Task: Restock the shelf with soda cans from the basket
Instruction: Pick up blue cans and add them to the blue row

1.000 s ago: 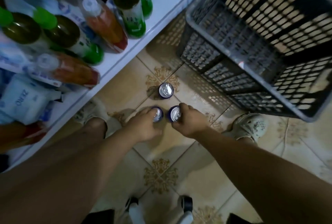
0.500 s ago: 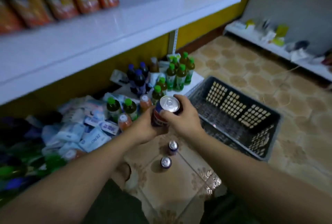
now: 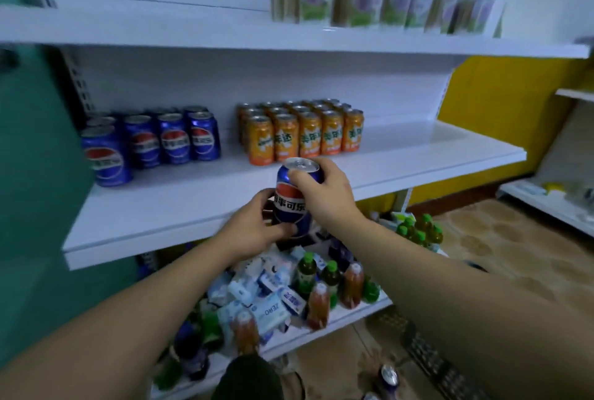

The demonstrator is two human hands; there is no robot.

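Holding a blue can [image 3: 291, 203] upright with both grips, just in front of the middle shelf [image 3: 418, 155] and above its front lip; not yet set down. Left grip [image 3: 254, 229] clenched round the lower body, thumb across the front. Right grip [image 3: 324, 197] clasping the top from the side, fingers curled over the rim. Cannot tell whether a second can hides behind the left grip.

Judged as the placing step. On the shelf: blue row [image 3: 173, 139] at the left, orange block [image 3: 308, 133] just right of it, a bare strip between them and bare board in front.

Carry the can leftward toward the blue row, well clear of the orange front cans near the right grip. Lift over the lip, set the base flat, turn the label outward to match the neighbours, then slide back until touching the row. Loosen the top hold first and steady from below.

Another can [image 3: 387, 374] standing on the floor beside the blurred basket [image 3: 443, 364], lower right.
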